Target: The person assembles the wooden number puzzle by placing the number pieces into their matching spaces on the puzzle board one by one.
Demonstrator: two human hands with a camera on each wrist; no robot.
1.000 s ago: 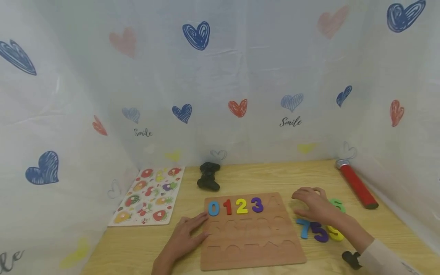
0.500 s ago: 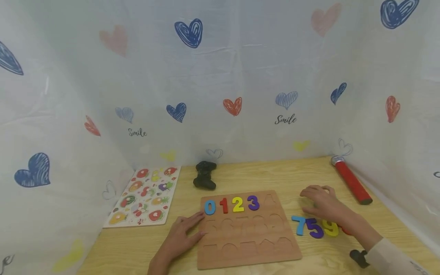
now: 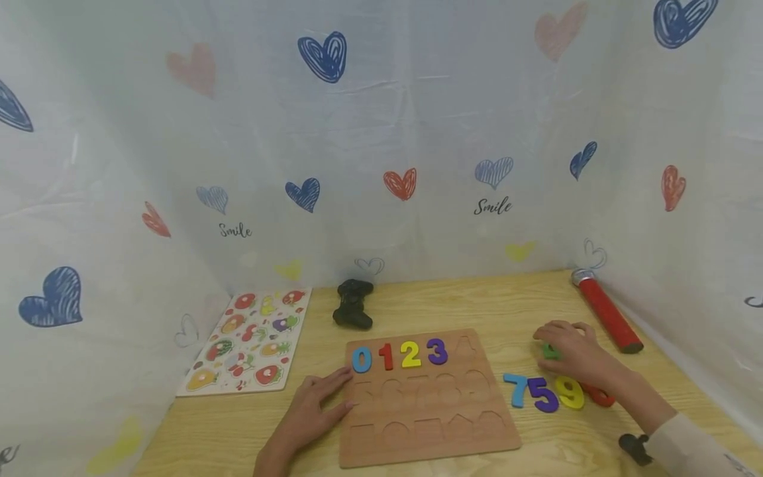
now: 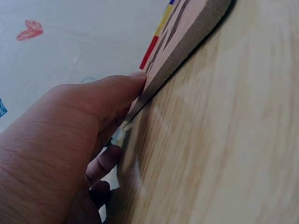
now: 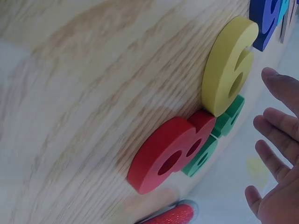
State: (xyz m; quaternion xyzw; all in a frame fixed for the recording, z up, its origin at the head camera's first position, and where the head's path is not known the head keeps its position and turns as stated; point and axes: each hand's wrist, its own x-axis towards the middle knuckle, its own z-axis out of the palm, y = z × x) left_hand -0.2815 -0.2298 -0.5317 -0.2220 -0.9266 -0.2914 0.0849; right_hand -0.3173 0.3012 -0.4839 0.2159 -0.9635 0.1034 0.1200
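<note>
**Right hand over a green numeral; board row at 0–3**

Head view: Against the frame half a second earlier, the right hand (image 3: pixel 575 358) had shifted toward the right edge of the surface (image 3: pixel 441 305); a green numeral (image 3: pixel 550 352) showed under its fingers. The numeral board (image 3: pixel 426 409), at centre toward the near edge, carried the blue 0 (image 3: pixel 356 361), red 1 (image 3: pixel 387 358), yellow 2 (image 3: pixel 410 355) and purple 3 (image 3: pixel 442 356), unchanged; the row's last recess (image 3: pixel 465 348) was bare. Judged: reaching had advanced, placing had not. Blue 7 (image 3: pixel 518 392), purple 5 (image 3: pixel 544 393) and yellow 9 (image 3: pixel 578 394) lay loose right of the board. Fruit board (image 3: pixel 241 344): far left corner. Black controller (image 3: pixel 352 303): far edge. Red cylinder (image 3: pixel 609 315): toward the far right corner. Black object (image 3: pixel 633 448) by the sleeve (image 3: pixel 685 444): unidentified.

Left wrist view: The left hand (image 4: pixel 65 135) touched the board's edge, fingers relaxed, gripping nothing; probably steadying it.

Right wrist view: Fingers spread wide, nothing held. The red 8 (image 5: pixel 142 165) and yellow 9 crowded two green numerals, likely hampering a clean pick.
</note>
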